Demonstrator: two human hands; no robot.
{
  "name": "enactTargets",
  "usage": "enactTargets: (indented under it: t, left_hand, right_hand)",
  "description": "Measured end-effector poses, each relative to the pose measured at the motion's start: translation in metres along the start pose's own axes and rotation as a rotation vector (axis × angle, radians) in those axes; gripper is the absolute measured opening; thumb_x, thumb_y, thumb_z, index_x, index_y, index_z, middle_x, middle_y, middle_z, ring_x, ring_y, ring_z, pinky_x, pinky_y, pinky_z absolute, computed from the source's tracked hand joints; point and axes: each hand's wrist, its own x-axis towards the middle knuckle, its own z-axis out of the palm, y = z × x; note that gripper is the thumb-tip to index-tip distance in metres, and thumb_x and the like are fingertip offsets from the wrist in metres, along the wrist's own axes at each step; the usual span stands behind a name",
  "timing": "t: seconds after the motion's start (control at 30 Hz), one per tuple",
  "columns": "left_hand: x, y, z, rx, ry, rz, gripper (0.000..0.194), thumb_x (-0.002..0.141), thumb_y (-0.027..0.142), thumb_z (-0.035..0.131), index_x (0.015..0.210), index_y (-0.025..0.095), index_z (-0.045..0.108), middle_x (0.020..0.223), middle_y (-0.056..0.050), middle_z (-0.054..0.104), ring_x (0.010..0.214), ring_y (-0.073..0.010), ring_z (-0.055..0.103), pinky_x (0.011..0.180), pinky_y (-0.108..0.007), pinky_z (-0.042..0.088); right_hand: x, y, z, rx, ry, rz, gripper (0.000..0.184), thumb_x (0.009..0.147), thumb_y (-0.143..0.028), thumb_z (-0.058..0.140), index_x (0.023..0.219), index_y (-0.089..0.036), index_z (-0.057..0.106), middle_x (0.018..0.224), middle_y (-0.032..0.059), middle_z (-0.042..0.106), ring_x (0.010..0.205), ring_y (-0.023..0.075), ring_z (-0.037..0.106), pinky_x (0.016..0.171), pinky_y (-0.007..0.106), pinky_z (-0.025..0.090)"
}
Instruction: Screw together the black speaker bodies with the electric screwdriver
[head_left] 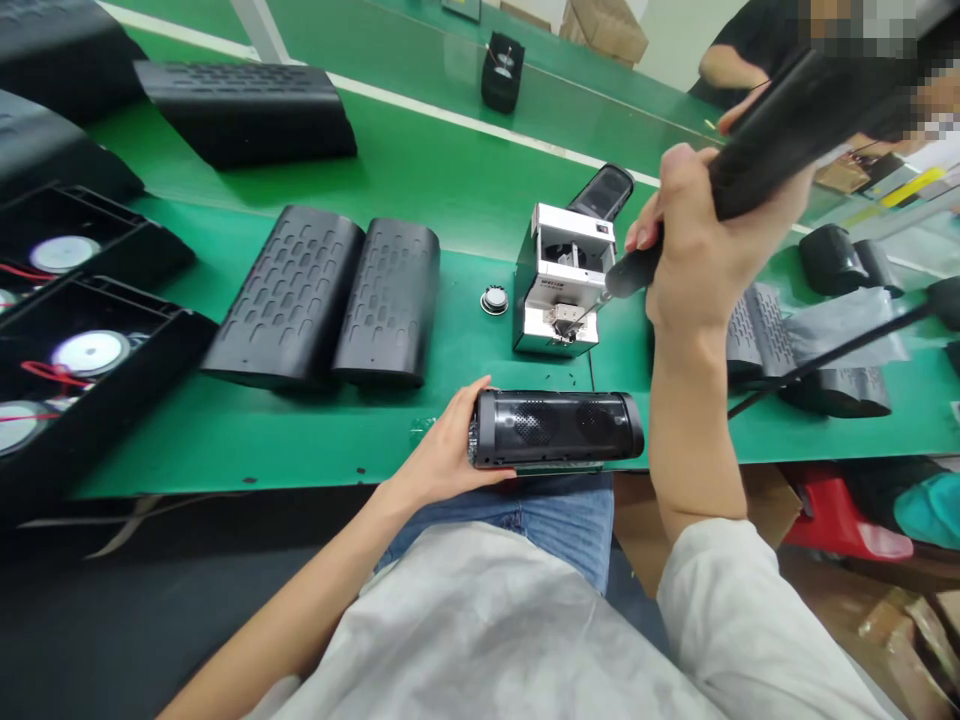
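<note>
At the front edge of the green bench, my left hand (448, 445) grips the left end of a black speaker (559, 428) lying on its side. My right hand (697, 240) is raised and wrapped round a black electric screwdriver (795, 120). The tool slants down to the left, its bit reaching the front outlet of a white screw feeder (570, 275); whether a screw sits on the bit is too small to tell. Several tiny dark screws lie on the bench between feeder and speaker. A small round speaker driver (494, 299) rests left of the feeder.
Two black perforated housings (386, 300) stand left of the feeder. Open housings with drivers and red wires (90, 350) sit at far left. A dark rod (832, 358) slants across at right, near more housings. A co-worker's arm (731, 68) shows across the bench.
</note>
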Motion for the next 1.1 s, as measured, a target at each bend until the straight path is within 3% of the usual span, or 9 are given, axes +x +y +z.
enactTargets:
  t: [0.17, 0.33, 0.43, 0.57, 0.67, 0.9, 1.03, 1.1]
  left_hand:
    - [-0.001, -0.002, 0.001, 0.003, -0.008, -0.008, 0.132, 0.086, 0.059, 0.103, 0.185, 0.029, 0.02, 0.174, -0.022, 0.053, 0.162, -0.0468, 0.059, 0.138, -0.067, 0.051]
    - [-0.001, -0.004, 0.0, -0.006, -0.013, -0.013, 0.13, 0.088, 0.062, 0.1, 0.185, 0.031, 0.02, 0.172, -0.021, 0.055, 0.16, -0.0463, 0.061, 0.136, -0.069, 0.051]
    - [-0.001, -0.005, 0.0, -0.02, -0.026, -0.026, 0.129, 0.088, 0.062, 0.099, 0.185, 0.032, 0.02, 0.171, -0.019, 0.056, 0.158, -0.0452, 0.063, 0.136, -0.068, 0.052]
    - [-0.003, -0.007, 0.0, -0.021, -0.028, -0.054, 0.129, 0.087, 0.062, 0.1, 0.185, 0.032, 0.023, 0.176, -0.019, 0.053, 0.161, -0.0458, 0.061, 0.138, -0.068, 0.05]
    - [-0.003, -0.009, -0.001, -0.004, -0.037, -0.042, 0.129, 0.088, 0.063, 0.099, 0.186, 0.032, 0.022, 0.179, -0.02, 0.051, 0.163, -0.047, 0.059, 0.137, -0.07, 0.051]
    - [-0.003, -0.012, 0.0, 0.002, -0.067, -0.036, 0.129, 0.092, 0.062, 0.097, 0.186, 0.033, 0.014, 0.183, -0.022, 0.043, 0.169, -0.0491, 0.051, 0.139, -0.073, 0.047]
    - [-0.006, -0.004, 0.002, -0.053, -0.015, -0.035, 0.132, 0.084, 0.057, 0.105, 0.184, 0.032, 0.022, 0.176, -0.022, 0.052, 0.165, -0.048, 0.057, 0.139, -0.071, 0.048]
    - [-0.006, 0.0, 0.004, -0.084, -0.003, -0.013, 0.132, 0.079, 0.056, 0.109, 0.181, 0.031, 0.03, 0.173, -0.022, 0.055, 0.162, -0.0477, 0.06, 0.138, -0.068, 0.051]
  right_hand:
    - [0.007, -0.001, -0.001, -0.076, -0.088, 0.117, 0.039, 0.098, -0.051, 0.083, 0.112, -0.042, 0.048, 0.085, -0.0069, 0.062, 0.053, 0.0174, 0.045, 0.051, 0.043, 0.05]
    - [0.0, -0.027, -0.016, -0.056, -0.13, 0.151, 0.054, 0.094, -0.07, 0.09, 0.11, -0.036, 0.051, 0.065, -0.0106, 0.037, 0.047, 0.0153, 0.035, 0.046, 0.038, 0.04]
    - [-0.008, -0.055, -0.03, -0.047, -0.109, 0.157, 0.04, 0.096, -0.052, 0.09, 0.111, -0.034, 0.057, 0.066, -0.0092, 0.035, 0.047, 0.0162, 0.037, 0.047, 0.037, 0.04]
    - [-0.01, -0.081, -0.05, -0.007, -0.083, 0.176, 0.027, 0.086, -0.029, 0.083, 0.107, -0.033, 0.066, 0.066, -0.0083, 0.04, 0.045, 0.0169, 0.036, 0.043, 0.037, 0.032]
    - [-0.008, -0.082, -0.058, 0.013, -0.059, 0.189, 0.029, 0.083, -0.027, 0.086, 0.105, -0.032, 0.068, 0.063, -0.0093, 0.042, 0.044, 0.0158, 0.035, 0.041, 0.035, 0.029]
    - [-0.026, -0.07, -0.059, 0.03, -0.052, 0.258, 0.03, 0.084, -0.03, 0.089, 0.107, -0.032, 0.07, 0.06, -0.0109, 0.046, 0.041, 0.0137, 0.037, 0.04, 0.03, 0.038]
    - [-0.054, -0.07, -0.059, 0.089, 0.027, 0.378, 0.038, 0.066, -0.019, 0.093, 0.095, -0.035, 0.074, 0.057, -0.0099, 0.051, 0.039, 0.015, 0.038, 0.037, 0.032, 0.038]
    - [-0.066, -0.07, -0.062, 0.12, 0.187, 0.465, 0.049, 0.049, -0.012, 0.092, 0.086, -0.037, 0.076, 0.054, -0.0094, 0.05, 0.039, 0.0149, 0.036, 0.035, 0.032, 0.037]
